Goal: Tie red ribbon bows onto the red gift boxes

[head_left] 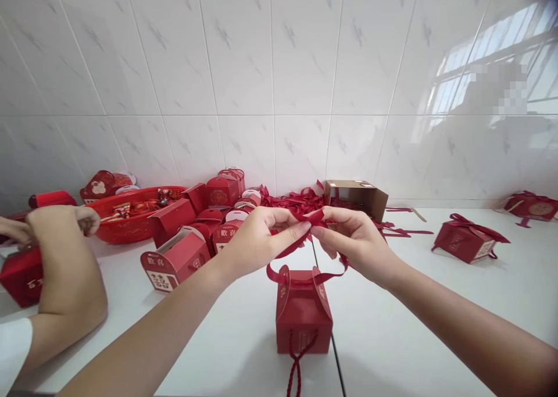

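A small red gift box (304,321) stands upright on the white table in front of me, a twisted red cord hanging from its near side. Red ribbon (330,277) runs through the top of the box and loops upward. Above the box, my left hand (261,237) pinches the ribbon between thumb and fingers. My right hand (353,240) meets it there, its thumb and fingertips closed on the ribbon too. The fingertips of both hands almost touch, and part of the ribbon is hidden behind them.
Several red boxes (178,257) crowd the left, near a red basin (126,234) of wrapped sweets. Loose ribbons (296,200) lie by a cardboard box (360,196) at the wall. A ribbon-tied box (466,240) sits right. Another person's arm (72,263) reaches in from the left.
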`<state>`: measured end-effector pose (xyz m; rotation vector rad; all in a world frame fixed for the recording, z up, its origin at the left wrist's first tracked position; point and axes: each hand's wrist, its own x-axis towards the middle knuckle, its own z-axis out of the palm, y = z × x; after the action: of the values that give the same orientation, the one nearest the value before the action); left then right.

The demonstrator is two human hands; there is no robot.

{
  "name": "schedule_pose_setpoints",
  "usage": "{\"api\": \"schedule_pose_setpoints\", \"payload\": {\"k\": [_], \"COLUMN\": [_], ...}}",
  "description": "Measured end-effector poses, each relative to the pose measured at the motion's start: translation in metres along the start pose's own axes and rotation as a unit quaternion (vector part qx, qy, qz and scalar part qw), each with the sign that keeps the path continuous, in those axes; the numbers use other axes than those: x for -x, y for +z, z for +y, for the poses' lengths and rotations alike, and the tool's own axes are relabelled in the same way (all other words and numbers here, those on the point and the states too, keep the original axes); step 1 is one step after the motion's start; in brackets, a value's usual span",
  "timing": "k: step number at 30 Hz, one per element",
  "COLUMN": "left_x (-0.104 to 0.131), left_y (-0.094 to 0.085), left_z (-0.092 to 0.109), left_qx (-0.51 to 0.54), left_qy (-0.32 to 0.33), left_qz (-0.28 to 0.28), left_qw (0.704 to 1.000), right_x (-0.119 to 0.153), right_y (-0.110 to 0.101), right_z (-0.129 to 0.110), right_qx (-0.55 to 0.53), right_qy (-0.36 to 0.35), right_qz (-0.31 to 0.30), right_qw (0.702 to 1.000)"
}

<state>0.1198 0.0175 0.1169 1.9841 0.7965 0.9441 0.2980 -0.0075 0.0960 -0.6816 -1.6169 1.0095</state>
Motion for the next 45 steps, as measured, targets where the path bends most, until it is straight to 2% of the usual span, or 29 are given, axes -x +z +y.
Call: {"api": "schedule_pose_setpoints", "payload": {"k": [4, 7, 11, 13, 15, 16, 19, 21, 23, 26, 29, 31, 33, 35, 36, 38, 41, 43, 45], "left_x": [0.001, 0.002, 0.004, 0.005, 0.006, 0.006, 0.004, 0.003, 0.003, 0.006, 0.014, 0.02, 0.027, 0.037, 0.043, 0.058, 0.084, 0.101, 0.113], "left_y": [0.002, 0.004, 0.002, 0.0, -0.002, -0.002, -0.003, -0.004, -0.006, -0.006, -0.001, 0.002, 0.001, -0.009, -0.017, -0.036, -0.065, -0.077, -0.081], "left_z": [-0.007, -0.008, -0.009, -0.011, -0.017, -0.02, -0.029, -0.032, -0.031, -0.026, -0.022, -0.023, -0.027, -0.036, -0.042, -0.058, -0.089, -0.109, -0.125], "left_qx": [-0.026, -0.012, 0.073, 0.107, 0.158, 0.191, 0.277, 0.301, 0.289, 0.208, 0.041, -0.113, -0.245, -0.329, -0.36, -0.404, -0.46, -0.484, -0.477], "left_qy": [0.002, 0.002, -0.036, -0.08, -0.125, -0.144, -0.176, -0.173, -0.15, -0.103, -0.047, 0.025, 0.096, 0.121, 0.113, 0.067, -0.038, -0.121, -0.195], "left_qz": [-0.003, -0.008, -0.092, -0.121, -0.127, -0.121, -0.086, -0.081, -0.1, -0.11, -0.041, 0.051, 0.137, 0.188, 0.201, 0.216, 0.2, 0.159, 0.079], "left_qw": [1.0, 1.0, 0.992, 0.984, 0.971, 0.964, 0.941, 0.934, 0.94, 0.966, 0.997, 0.992, 0.955, 0.917, 0.904, 0.886, 0.864, 0.852, 0.854], "right_x": [0.001, 0.001, 0.003, 0.004, 0.005, 0.005, 0.007, 0.006, 0.006, 0.005, 0.007, 0.011, 0.019, 0.031, 0.039, 0.057, 0.088, 0.107, 0.122], "right_y": [-0.001, 0.0, -0.004, -0.009, -0.015, -0.019, -0.028, -0.033, -0.037, -0.04, -0.04, -0.04, -0.041, -0.046, -0.051, -0.065, -0.092, -0.108, -0.118], "right_z": [0.008, 0.01, 0.014, 0.018, 0.024, 0.027, 0.033, 0.035, 0.036, 0.038, 0.041, 0.041, 0.039, 0.034, 0.032, 0.031, 0.039, 0.052, 0.067], "right_qx": [0.009, 0.029, 0.073, 0.123, 0.201, 0.247, 0.398, 0.484, 0.545, 0.58, 0.552, 0.511, 0.472, 0.454, 0.455, 0.47, 0.507, 0.531, 0.534], "right_qy": [0.019, 0.027, 0.0, -0.065, -0.165, -0.22, -0.347, -0.384, -0.392, -0.393, -0.393, -0.378, -0.342, -0.288, -0.256, -0.177, -0.036, 0.055, 0.132], "right_qz": [-0.015, -0.003, 0.016, 0.018, -0.006, -0.024, -0.06, -0.056, -0.046, -0.023, 0.013, 0.049, 0.093, 0.133, 0.149, 0.164, 0.133, 0.082, 0.023], "right_qw": [1.0, 0.999, 0.997, 0.99, 0.966, 0.943, 0.847, 0.785, 0.74, 0.713, 0.736, 0.77, 0.807, 0.832, 0.84, 0.849, 0.851, 0.842, 0.835]}}
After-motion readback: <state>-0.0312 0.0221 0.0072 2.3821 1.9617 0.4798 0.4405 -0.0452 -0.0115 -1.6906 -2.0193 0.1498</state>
